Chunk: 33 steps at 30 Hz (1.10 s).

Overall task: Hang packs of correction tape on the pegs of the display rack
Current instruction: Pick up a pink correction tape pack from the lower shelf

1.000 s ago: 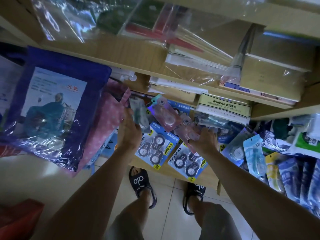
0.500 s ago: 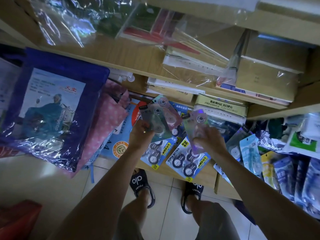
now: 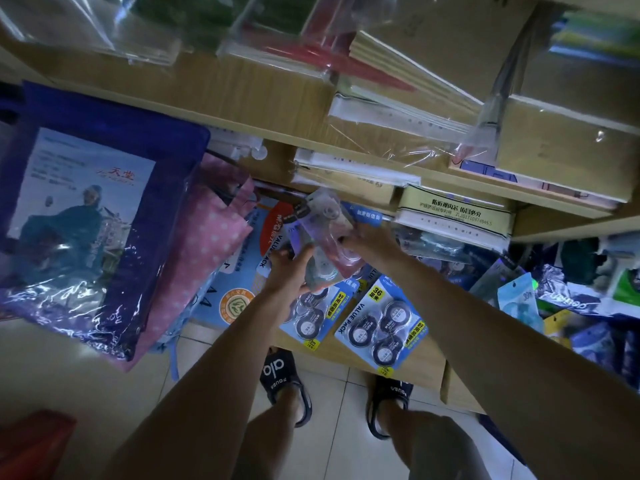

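Both hands are holding a fanned bunch of clear correction tape packs (image 3: pixel 323 237) just above the blue value packs (image 3: pixel 381 327) hanging on the rack. Left hand (image 3: pixel 289 275) is gripping underneath; right hand (image 3: pixel 367 242) is pinching the side. Slippery packs could slide loose.

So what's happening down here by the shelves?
A person is stocking a stationery display. Both hands hold a small bunch of clear correction tape packs together: the left hand grips them from below, the right hand pinches their right side. None of the held packs is on a peg yet. Blue value packs already hang below, in front of the shelves.
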### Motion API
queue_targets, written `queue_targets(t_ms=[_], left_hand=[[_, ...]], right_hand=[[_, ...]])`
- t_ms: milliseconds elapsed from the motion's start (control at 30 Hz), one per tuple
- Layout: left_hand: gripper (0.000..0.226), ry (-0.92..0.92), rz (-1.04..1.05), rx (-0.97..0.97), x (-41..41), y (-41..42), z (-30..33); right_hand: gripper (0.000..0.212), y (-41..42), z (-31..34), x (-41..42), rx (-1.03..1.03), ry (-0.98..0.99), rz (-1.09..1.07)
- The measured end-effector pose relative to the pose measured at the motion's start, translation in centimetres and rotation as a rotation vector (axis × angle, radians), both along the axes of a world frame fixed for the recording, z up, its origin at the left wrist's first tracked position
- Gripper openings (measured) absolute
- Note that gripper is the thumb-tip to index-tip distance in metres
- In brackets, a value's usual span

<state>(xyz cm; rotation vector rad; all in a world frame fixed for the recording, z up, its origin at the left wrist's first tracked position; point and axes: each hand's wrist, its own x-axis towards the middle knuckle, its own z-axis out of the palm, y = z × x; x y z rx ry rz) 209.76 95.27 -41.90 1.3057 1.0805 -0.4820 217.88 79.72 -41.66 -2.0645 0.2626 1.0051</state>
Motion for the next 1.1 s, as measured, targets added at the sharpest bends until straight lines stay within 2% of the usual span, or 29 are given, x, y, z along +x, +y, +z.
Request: queue_targets(t_ms=[67, 133, 200, 267, 367, 500, 700, 800, 867, 900, 933, 967, 1033, 1100], left_hand=[[0.036, -0.016, -0.034, -0.041, 0.3, 0.0, 0.0], [0.047, -0.03, -0.087, -0.044, 0.6, -0.2, 0.0], [0.052, -0.03, -0.114, -0.032, 1.0, -0.5, 0.1], [0.046, -0.051, -0.127, -0.018, 1.4, -1.2, 0.5], [0.042, -0.076, -0.127, -0.062, 1.8, -2.8, 1.0], [0.023, -0.015, -0.163, -0.058, 1.4, -5.3, 1.6], [0.034, 0.062, -0.259, -0.165, 0.1, -8.3, 2.3], [0.036, 0.012, -0.219, -0.194, 0.1, -9.3, 2.8], [0.066, -0.034, -0.244, -0.195, 0.1, -9.9, 2.6], [0.074, -0.049, -0.267, -0.18, 0.1, -10.1, 2.5], [0.07, -0.058, -0.297, -0.161, 0.0, -10.3, 2.7], [0.062, -0.055, -0.316, -0.16, 0.0, -10.4, 2.7], [0.062, -0.023, -0.32, -0.178, -0.1, -10.5, 2.3], [0.058, -0.007, -0.287, -0.213, -0.1, -10.8, 2.5]], right_hand=[[0.024, 0.0, -0.1, -0.3, 0.033, -0.001, -0.054], [0.039, -0.4, -0.7, -0.5, 0.033, -0.008, -0.109], [0.023, -0.9, -0.2, -0.7, 0.07, -0.001, -0.112], [0.011, -1.5, -0.1, -1.0, 0.134, 0.019, -0.133], [0.014, -2.3, 0.6, -1.6, 0.267, 0.105, -0.23], [0.01, -4.2, 1.6, -2.8, 0.315, 0.192, -0.295], [0.026, -8.5, 2.8, -5.2, 0.361, 0.198, -0.359], [0.032, -10.2, 3.6, -6.6, 0.381, 0.229, -0.365], [0.039, -11.0, 4.0, -7.4, 0.389, 0.245, -0.377], [0.045, -11.3, 4.1, -7.8, 0.403, 0.251, -0.386], [0.048, -11.5, 4.2, -8.0, 0.432, 0.271, -0.395], [0.045, -11.8, 4.4, -8.1, 0.472, 0.293, -0.397], [0.034, -12.2, 5.0, -8.0, 0.511, 0.312, -0.365], [0.023, -12.9, 5.5, -7.3, 0.386, 0.268, -0.319]])
